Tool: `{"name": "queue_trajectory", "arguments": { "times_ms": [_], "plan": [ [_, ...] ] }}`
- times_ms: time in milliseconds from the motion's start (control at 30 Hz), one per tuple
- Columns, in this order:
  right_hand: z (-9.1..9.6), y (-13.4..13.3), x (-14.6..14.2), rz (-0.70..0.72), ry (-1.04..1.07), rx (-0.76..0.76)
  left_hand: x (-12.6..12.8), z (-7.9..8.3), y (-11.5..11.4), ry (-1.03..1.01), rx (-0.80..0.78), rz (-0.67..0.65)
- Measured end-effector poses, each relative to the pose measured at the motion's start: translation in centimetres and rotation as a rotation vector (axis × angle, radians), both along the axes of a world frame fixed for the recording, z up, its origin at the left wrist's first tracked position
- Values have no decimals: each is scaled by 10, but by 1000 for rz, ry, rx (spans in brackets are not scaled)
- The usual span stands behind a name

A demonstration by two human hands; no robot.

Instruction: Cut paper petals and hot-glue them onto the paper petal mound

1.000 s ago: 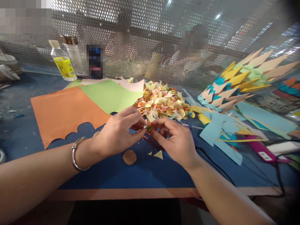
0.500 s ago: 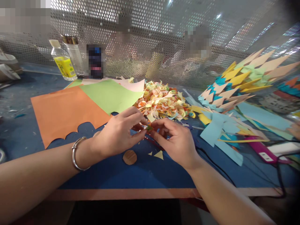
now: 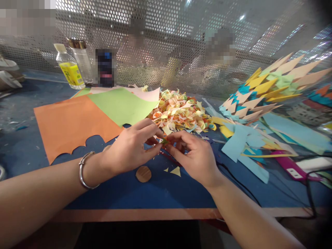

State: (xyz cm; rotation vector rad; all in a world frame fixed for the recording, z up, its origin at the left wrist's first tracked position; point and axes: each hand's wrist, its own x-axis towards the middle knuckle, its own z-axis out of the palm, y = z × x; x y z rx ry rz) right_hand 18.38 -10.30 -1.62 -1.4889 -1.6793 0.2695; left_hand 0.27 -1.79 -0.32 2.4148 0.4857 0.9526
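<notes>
My left hand (image 3: 135, 145) and my right hand (image 3: 195, 157) meet over the middle of the table, fingertips pinched close together. Between them is a small green piece (image 3: 164, 141), apparently paper, with a bit of orange beside it; the fingers hide most of its shape. Below the hands lie a round brown disc (image 3: 143, 174) and a pale yellow paper scrap (image 3: 176, 171). Just behind the fingers rises a heap of coloured paper scraps (image 3: 181, 110). To the left, an orange sheet (image 3: 75, 121) with scalloped cut-outs along its near edge overlaps a green sheet (image 3: 124, 105).
A bottle with a yellow label (image 3: 70, 71) and a clear gold-lidded bottle (image 3: 82, 62) stand at the back left. A perforated metal screen (image 3: 166, 45) borders the back. At right are a spiky folded-paper piece (image 3: 259, 91), blue paper strips (image 3: 236, 141), a pink power strip (image 3: 289, 164) and cables.
Both my hands keep their place around the small green piece, with hardly any finger movement. Another person's hand at the far right edge has gone out of view.
</notes>
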Motion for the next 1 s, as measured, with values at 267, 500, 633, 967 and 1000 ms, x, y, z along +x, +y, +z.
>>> {"name": "queue_trajectory", "arguments": {
  "times_ms": [267,500,633,967,1000],
  "plan": [
    [-1,0,0,12,8,-3,0,0,0,52,29,3],
    [-2,0,0,49,12,-23,2,0,1,82,92,-35],
    [-2,0,-1,50,-15,-39,5,-3,2,108,93,3],
    [-2,2,-1,86,-76,-99,8,-3,3,261,-271,58],
    [-2,2,-1,90,-64,-107,8,-3,3,259,-285,59]
  ]
}}
